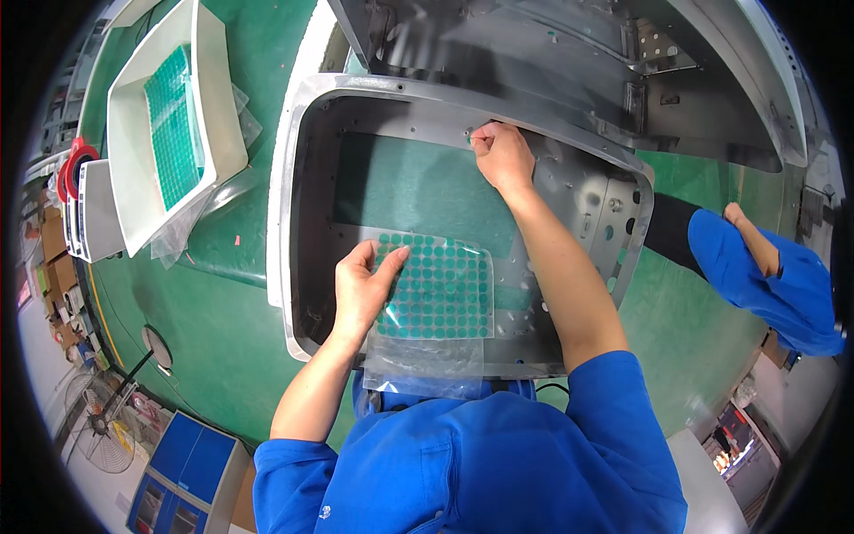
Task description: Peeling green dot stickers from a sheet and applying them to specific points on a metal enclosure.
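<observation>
My left hand (pixel 358 292) holds a clear-backed sheet of green round stickers (pixel 438 289) between thumb and fingers, over the near part of a grey metal housing (pixel 302 205). Several rows of dots fill the sheet, and a clear plastic bag (pixel 422 360) hangs below it. At the far inner wall of the housing, my right hand (pixel 504 158) is closed in a pinch against the metal, next to a small hole. A bit of green shows at its fingertips, seemingly a round sticker; the fingers mostly hide it.
A white bin (pixel 229 133) with more green sticker sheets (pixel 173 125) stands at the left, beside red tape rolls (pixel 78 167). Large metal panels (pixel 534 62) rise beyond the housing. Another person in blue (pixel 756 276) is at the right. A fan (pixel 105 436) stands lower left.
</observation>
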{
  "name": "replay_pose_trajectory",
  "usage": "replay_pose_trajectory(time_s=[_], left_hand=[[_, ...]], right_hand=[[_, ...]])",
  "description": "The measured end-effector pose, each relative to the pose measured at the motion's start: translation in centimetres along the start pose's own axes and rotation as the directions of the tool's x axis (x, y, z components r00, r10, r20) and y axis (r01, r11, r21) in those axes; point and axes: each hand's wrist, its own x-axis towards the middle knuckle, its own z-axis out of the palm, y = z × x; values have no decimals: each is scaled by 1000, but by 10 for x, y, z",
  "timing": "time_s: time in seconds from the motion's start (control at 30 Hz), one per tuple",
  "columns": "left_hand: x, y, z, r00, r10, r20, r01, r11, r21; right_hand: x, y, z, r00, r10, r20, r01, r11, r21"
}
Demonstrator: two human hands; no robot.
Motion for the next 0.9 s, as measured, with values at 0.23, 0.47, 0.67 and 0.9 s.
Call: replay_pose_trajectory(time_s=[0.23,0.47,0.67,0.9], left_hand=[[-1,2,0,1000,23,-19,-23,1000,3],[0,0,0,1000,16,-14,-17,998,-54],[2,-2,-2,1000,18,-8,-18,1000,16],[2,-1,0,999,34,-7,-34,999,35]], right_hand=[[0,-1,-3,1000,11,10,-11,1000,22],[1,4,1,1000,15,26,-16,999,42],[0,1,-2,999,51,16,-51,998,24],[-6,-4,-4,999,26,-47,-20,994,110]])
